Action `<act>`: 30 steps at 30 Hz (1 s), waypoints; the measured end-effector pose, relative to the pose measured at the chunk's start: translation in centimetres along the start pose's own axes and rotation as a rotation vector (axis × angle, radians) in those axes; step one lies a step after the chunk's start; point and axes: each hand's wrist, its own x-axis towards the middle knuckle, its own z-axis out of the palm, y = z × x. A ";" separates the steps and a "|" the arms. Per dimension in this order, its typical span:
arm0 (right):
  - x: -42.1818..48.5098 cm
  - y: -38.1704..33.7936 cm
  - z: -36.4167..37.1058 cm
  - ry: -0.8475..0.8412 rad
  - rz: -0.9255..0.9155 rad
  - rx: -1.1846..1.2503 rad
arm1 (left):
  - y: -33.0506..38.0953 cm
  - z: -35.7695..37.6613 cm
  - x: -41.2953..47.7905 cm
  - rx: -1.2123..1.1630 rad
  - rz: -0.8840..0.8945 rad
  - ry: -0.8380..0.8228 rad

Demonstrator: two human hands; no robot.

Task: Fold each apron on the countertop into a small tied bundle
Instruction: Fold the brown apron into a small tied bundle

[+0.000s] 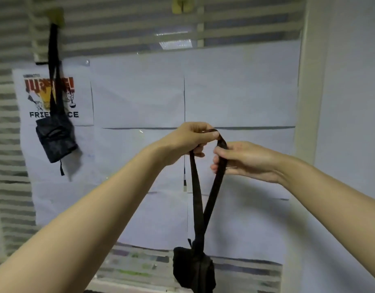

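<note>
Both bare forearms are up and stretched forward, and the hands meet close together. The left hand sits knuckles-up with its fingers curled. Its grip is narrow, pinching the very top of the black strap loop between thumb and forefinger. Just right of that grip and a touch lower, the right hand comes in from the side, its fingers wrapped round the loop's right leg, a closed grip on the strap. From the two grips the strap's legs run down, cross, and join at a knot. Straight below them the tied apron bundle dangles in the air, dark and compact. Its lower edge is cut off by the bottom of the frame, and its folds are too dark to read. Well left of the grips, a second bundle hangs by its own strap from a blurred yellowish hook, covering part of the lettering on a poster.
</note>
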 end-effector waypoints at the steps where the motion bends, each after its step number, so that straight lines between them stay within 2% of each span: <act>1: 0.6 -0.8 -0.2 0.055 -0.025 -0.005 | 0.3 -0.8 0.4 0.073 0.006 0.020; 4: 1.8 -3.3 -0.8 0.171 -0.086 -0.129 | 0.9 -3.6 1.4 0.208 0.017 0.068; 10: 4.2 -9.6 -2.0 0.287 -0.220 -0.523 | 2.5 -8.5 3.8 0.290 0.042 0.132; 13: 5.6 -12.4 -2.2 0.344 -0.259 -0.657 | 3.4 -9.8 5.4 0.419 0.067 0.177; 17: 8.2 -16.2 -2.3 0.447 -0.342 -0.626 | 5.1 -11.3 8.4 0.493 0.130 0.265; 21: 11.2 -20.4 -2.3 0.511 -0.446 -0.552 | 7.2 -13.0 12.3 0.620 0.227 0.472; 25: 13.9 -24.2 -2.6 0.597 -0.524 -0.572 | 7.4 -15.3 15.7 0.901 0.324 0.660; 27: 15.2 -25.8 -2.8 0.632 -0.570 -0.627 | 6.7 -16.4 16.6 1.048 0.257 0.664; 30: 17.1 -27.6 -3.1 0.684 -0.599 -0.819 | 5.4 -17.6 17.3 1.117 0.231 0.646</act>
